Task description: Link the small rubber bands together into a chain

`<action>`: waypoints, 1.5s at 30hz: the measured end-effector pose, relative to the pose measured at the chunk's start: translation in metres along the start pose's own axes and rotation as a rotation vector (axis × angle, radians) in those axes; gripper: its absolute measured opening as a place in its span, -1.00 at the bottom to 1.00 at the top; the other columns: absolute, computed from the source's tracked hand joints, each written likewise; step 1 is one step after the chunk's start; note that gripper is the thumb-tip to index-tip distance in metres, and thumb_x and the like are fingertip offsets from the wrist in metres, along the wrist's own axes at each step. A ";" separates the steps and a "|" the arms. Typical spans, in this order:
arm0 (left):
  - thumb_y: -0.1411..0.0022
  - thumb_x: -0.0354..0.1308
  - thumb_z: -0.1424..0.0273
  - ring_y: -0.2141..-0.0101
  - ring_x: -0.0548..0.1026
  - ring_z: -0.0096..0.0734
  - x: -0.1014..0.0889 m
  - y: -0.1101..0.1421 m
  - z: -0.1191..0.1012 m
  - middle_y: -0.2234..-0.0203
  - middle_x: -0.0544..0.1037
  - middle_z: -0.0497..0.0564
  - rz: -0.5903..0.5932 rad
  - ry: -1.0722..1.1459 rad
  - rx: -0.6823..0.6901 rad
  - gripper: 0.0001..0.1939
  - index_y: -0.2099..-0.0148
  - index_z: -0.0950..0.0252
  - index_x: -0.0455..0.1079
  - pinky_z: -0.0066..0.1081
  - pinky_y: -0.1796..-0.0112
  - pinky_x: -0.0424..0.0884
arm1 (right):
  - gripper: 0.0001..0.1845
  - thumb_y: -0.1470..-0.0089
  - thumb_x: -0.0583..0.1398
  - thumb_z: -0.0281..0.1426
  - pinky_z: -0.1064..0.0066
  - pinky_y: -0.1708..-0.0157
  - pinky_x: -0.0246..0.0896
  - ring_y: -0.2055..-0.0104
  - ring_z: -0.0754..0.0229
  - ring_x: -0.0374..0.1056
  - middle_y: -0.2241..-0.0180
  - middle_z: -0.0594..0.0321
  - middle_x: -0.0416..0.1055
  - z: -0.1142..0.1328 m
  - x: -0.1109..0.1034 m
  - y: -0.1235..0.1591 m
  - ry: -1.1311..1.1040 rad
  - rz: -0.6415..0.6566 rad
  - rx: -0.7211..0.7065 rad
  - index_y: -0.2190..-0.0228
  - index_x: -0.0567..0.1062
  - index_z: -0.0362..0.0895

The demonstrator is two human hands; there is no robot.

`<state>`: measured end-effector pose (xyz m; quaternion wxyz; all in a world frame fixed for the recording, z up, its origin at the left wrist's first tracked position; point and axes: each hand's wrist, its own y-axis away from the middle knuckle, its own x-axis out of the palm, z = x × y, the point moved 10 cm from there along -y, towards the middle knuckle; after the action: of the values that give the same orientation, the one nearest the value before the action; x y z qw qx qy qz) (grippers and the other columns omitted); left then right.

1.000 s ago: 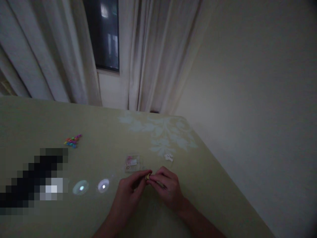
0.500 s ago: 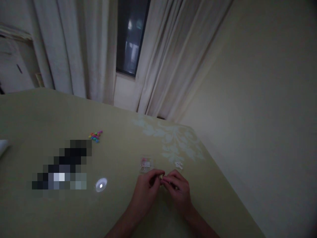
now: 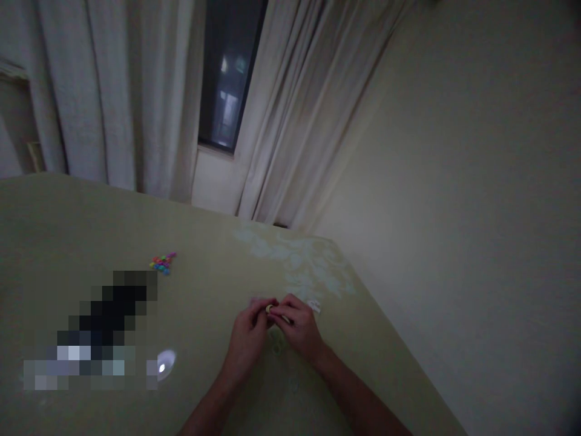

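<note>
My left hand (image 3: 249, 334) and my right hand (image 3: 302, 330) meet over the table, fingertips pinched together. Between them is a small yellowish ring-like piece (image 3: 269, 309), gripped from both sides; its exact kind is too small to make out. Just behind my left fingers, a clear box (image 3: 255, 299) with pinkish contents is mostly hidden. A small white piece (image 3: 314, 306) lies beyond my right knuckles. Faint pale ring shapes (image 3: 276, 343) show on the table below my hands.
A heap of small bright-coloured pieces (image 3: 162, 264) lies to the left on the pale green table (image 3: 204, 254). A dark pixelated patch (image 3: 109, 321) covers something nearer. Round glare (image 3: 166, 364) shines beside it. Curtains (image 3: 163, 109) and a wall (image 3: 454, 181) border the table.
The view has swung left, then partly back. My hands stay together on the small ring-like piece, slightly farther over the table, and now cover most of the clear box.
</note>
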<state>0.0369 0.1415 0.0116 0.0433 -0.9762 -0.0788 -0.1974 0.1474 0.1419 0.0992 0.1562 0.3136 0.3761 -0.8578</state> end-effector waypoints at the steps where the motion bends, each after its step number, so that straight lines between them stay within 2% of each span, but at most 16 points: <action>1: -0.17 0.18 0.22 0.13 0.68 -0.13 -0.001 -0.001 0.001 0.13 0.70 0.19 -0.003 -0.002 -0.001 -0.61 0.08 0.37 0.62 -0.12 0.04 0.62 | -0.64 -0.36 0.20 -0.16 0.42 0.33 0.29 0.34 0.22 0.38 0.37 0.19 0.45 0.000 0.003 -0.001 0.026 0.022 -0.013 0.23 0.70 -0.13; 7: -0.16 0.12 0.25 -0.05 0.61 -0.06 -0.004 -0.002 0.010 0.01 0.67 0.26 -0.010 -0.148 0.032 -0.54 0.00 0.40 0.61 -0.04 -0.13 0.49 | -0.73 -0.39 0.18 -0.28 0.41 0.27 0.28 0.31 0.19 0.40 0.34 0.17 0.48 -0.003 0.017 -0.002 0.308 0.158 -0.036 0.23 0.66 -0.12; 12: -0.17 0.08 0.31 -0.12 0.57 -0.09 0.000 0.002 0.005 -0.06 0.64 0.22 -0.006 -0.191 0.107 -0.51 -0.08 0.35 0.58 -0.02 -0.23 0.38 | -0.84 -0.33 0.21 -0.37 0.37 0.24 0.24 0.29 0.15 0.37 0.32 0.15 0.47 0.000 0.025 -0.001 0.510 0.210 -0.076 0.25 0.60 -0.12; 15: -0.18 0.10 0.32 -0.07 0.59 -0.12 0.000 0.003 -0.001 -0.08 0.62 0.22 -0.014 -0.152 0.101 -0.51 -0.12 0.34 0.54 -0.07 -0.14 0.48 | -0.92 -0.27 0.26 -0.40 0.40 0.25 0.23 0.28 0.18 0.37 0.28 0.17 0.46 -0.011 0.027 -0.008 0.457 0.226 0.012 0.26 0.58 -0.13; 18: -0.20 0.11 0.33 -0.05 0.61 -0.08 -0.012 0.002 -0.008 -0.07 0.62 0.26 -0.081 -0.094 0.053 -0.53 -0.12 0.35 0.50 -0.11 -0.01 0.57 | -0.96 -0.22 0.30 -0.44 0.46 0.27 0.21 0.29 0.24 0.37 0.29 0.23 0.43 -0.031 0.026 -0.021 0.337 0.216 0.161 0.28 0.57 -0.16; 23: -0.16 0.05 0.33 0.18 0.68 -0.07 -0.049 0.001 -0.028 0.25 0.69 0.19 -0.272 -0.261 -0.001 -0.59 0.00 0.35 0.52 -0.21 0.24 0.59 | -0.91 -0.24 0.29 -0.41 0.45 0.26 0.18 0.26 0.23 0.39 0.29 0.22 0.47 -0.057 0.043 -0.040 0.327 0.320 0.265 0.27 0.63 -0.17; 28: -0.14 0.03 0.30 0.32 0.63 -0.13 -0.061 0.002 -0.038 0.36 0.64 0.11 -0.345 -0.406 0.009 -0.58 0.02 0.34 0.52 -0.25 0.31 0.52 | -0.90 -0.18 0.34 -0.40 0.44 0.32 0.15 0.29 0.19 0.44 0.31 0.15 0.58 -0.073 0.061 -0.046 0.330 0.445 0.330 0.29 0.69 -0.16; 32: -0.19 0.07 0.23 0.41 0.57 -0.19 -0.052 0.002 -0.029 0.43 0.60 0.04 -0.275 -0.415 -0.008 -0.57 -0.02 0.33 0.50 -0.30 0.36 0.47 | -0.86 -0.19 0.33 -0.38 0.45 0.42 0.07 0.42 0.23 0.40 0.44 0.21 0.59 -0.073 0.067 -0.048 0.277 0.523 0.300 0.36 0.71 -0.12; 36: -0.19 0.12 0.13 0.40 0.58 -0.16 -0.047 0.002 -0.024 0.39 0.62 0.08 -0.215 -0.430 -0.044 -0.53 -0.01 0.34 0.48 -0.29 0.38 0.46 | -0.89 -0.17 0.36 -0.37 0.43 0.40 0.06 0.40 0.21 0.39 0.45 0.23 0.58 -0.070 0.062 -0.049 0.269 0.535 0.273 0.37 0.72 -0.08; 38: -0.22 0.10 0.14 0.36 0.59 -0.14 -0.045 0.003 -0.031 0.30 0.64 0.14 -0.197 -0.496 0.004 -0.56 0.00 0.34 0.48 -0.28 0.36 0.47 | -0.91 -0.15 0.39 -0.35 0.43 0.34 0.11 0.35 0.20 0.40 0.41 0.22 0.57 -0.067 0.052 -0.050 0.252 0.472 0.260 0.36 0.72 -0.09; 41: -0.29 0.04 0.24 0.31 0.59 -0.16 -0.031 0.007 -0.044 0.17 0.63 0.17 -0.126 -0.666 0.158 -0.68 0.05 0.29 0.48 -0.27 0.30 0.48 | -0.86 -0.19 0.38 -0.31 0.44 0.28 0.19 0.32 0.23 0.39 0.38 0.22 0.52 -0.062 0.025 -0.043 0.138 0.302 0.230 0.33 0.70 -0.13; 43: -0.33 0.01 0.31 0.33 0.58 -0.21 -0.014 0.012 -0.043 0.17 0.63 0.13 -0.013 -0.800 0.240 -0.72 0.04 0.26 0.48 -0.28 0.28 0.48 | -0.81 -0.21 0.36 -0.28 0.44 0.30 0.21 0.36 0.25 0.36 0.40 0.23 0.48 -0.064 0.005 -0.025 0.053 0.214 0.245 0.33 0.69 -0.15; 45: -0.35 0.00 0.38 0.29 0.59 -0.21 0.005 0.019 -0.034 0.18 0.64 0.10 0.122 -0.950 0.288 -0.72 0.03 0.21 0.51 -0.29 0.23 0.48 | -0.80 -0.22 0.36 -0.27 0.44 0.34 0.19 0.39 0.26 0.33 0.41 0.25 0.45 -0.069 -0.010 0.000 0.023 0.185 0.280 0.34 0.69 -0.15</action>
<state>0.0315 0.1194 0.0437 0.1481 -0.9452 -0.0591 0.2849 0.1844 0.1935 0.0695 0.1846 0.3755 0.2241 -0.8802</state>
